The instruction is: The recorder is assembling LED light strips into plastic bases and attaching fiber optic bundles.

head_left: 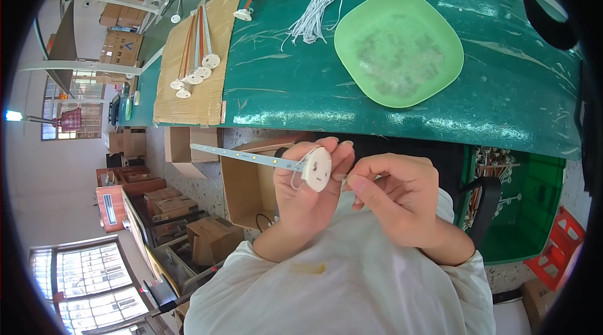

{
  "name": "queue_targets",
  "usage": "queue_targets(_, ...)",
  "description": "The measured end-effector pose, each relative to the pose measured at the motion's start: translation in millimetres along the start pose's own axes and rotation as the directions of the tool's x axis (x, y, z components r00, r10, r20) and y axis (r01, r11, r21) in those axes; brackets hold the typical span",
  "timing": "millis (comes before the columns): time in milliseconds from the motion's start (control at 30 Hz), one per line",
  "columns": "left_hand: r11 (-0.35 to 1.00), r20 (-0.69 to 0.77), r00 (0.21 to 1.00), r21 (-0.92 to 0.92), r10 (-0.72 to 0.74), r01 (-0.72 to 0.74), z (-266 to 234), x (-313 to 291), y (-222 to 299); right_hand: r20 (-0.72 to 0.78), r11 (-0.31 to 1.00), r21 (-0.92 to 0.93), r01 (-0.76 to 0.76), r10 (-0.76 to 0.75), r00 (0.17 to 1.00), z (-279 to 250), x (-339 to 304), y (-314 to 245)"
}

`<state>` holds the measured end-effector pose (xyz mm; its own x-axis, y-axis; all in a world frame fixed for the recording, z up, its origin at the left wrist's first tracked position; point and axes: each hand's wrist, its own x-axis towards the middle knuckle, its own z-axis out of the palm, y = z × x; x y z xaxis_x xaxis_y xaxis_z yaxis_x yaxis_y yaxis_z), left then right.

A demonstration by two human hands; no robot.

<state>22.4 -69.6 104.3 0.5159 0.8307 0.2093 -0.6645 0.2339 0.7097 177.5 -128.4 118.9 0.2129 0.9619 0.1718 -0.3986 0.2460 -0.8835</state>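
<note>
In front of my body, just off the table's near edge, my left hand [298, 204] grips an LED light strip [251, 157] by its round white end cap [318, 169]. The narrow strip points out to the left, and a thin white wire loops beside the cap. My right hand [402, 200] is closed at the cap's right side, thumb and forefinger pinching a small clear piece [342, 177]. That piece is close to the cap; whether they touch I cannot tell.
On the green table [282, 96] are a light-green bowl [352, 40] of small clear pieces, a bundle of white wires [317, 11], and cardboard [213, 71] bearing several strips. More strips pile up behind. A green crate [515, 234] and red stool [559, 247] stand right, cardboard boxes [213, 237] left.
</note>
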Motion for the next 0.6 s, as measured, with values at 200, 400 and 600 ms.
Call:
queue_targets(200, 0.994, 0.093, 0.994, -0.1, 0.063, -0.054, 9, 14, 6, 0.037, 0.967, 0.107, -0.232, 0.229, 0.973, 3, -5, 6)
queue_targets(400, 0.992, 0.184, 0.98, -0.113, 0.077, -0.057, 8, 20, 9, 0.057, 0.929, 0.065, -0.363, 0.36, 0.931, 0, -4, 3)
queue_targets(600, 0.994, 0.195, 0.977, -0.083, 0.089, -0.074, 9, 18, 7, 0.099, 0.874, 0.144, -0.464, 0.454, 0.885, -1, -2, 3)
